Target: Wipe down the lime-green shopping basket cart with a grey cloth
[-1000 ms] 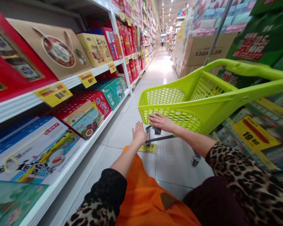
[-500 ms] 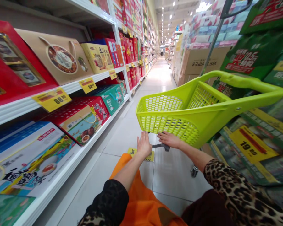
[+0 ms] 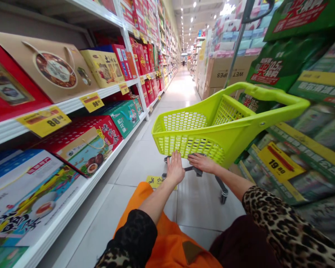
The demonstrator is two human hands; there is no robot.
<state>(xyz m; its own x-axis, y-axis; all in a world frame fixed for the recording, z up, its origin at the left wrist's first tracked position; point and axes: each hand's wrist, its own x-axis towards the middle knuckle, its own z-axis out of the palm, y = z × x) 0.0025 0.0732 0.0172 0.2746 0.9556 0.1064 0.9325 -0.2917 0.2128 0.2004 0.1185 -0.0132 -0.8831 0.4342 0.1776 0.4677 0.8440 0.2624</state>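
A lime-green shopping cart (image 3: 195, 143) stands crosswise before me, its handle pointing right and its grey wheeled frame underneath. My left hand (image 3: 175, 169) is at the lower edge of the basket's near corner, with straight fingers pointing up. Close to its right, my right hand (image 3: 203, 163) stretches its fingers leftward over the grey frame (image 3: 197, 171) below the basket. Both hands look flat rather than wrapped round anything. Whether the fingertips press on the cart is hard to make out. Orange cloth (image 3: 153, 230) hangs below my arms.
A white shelf (image 3: 123, 147) with gift boxes lines the left. Stacked green packs (image 3: 279, 63) and a yellow price sign (image 3: 280, 160) crowd the right side, behind the cart. Beyond it are cardboard boxes (image 3: 223, 76). A yellow floor sticker (image 3: 155, 181) lies near my left hand.
The cart and the shelves have shifted left in view, and more of the cart's wheels now shows. Both hands keep their flat pose at the basket's lower edge.
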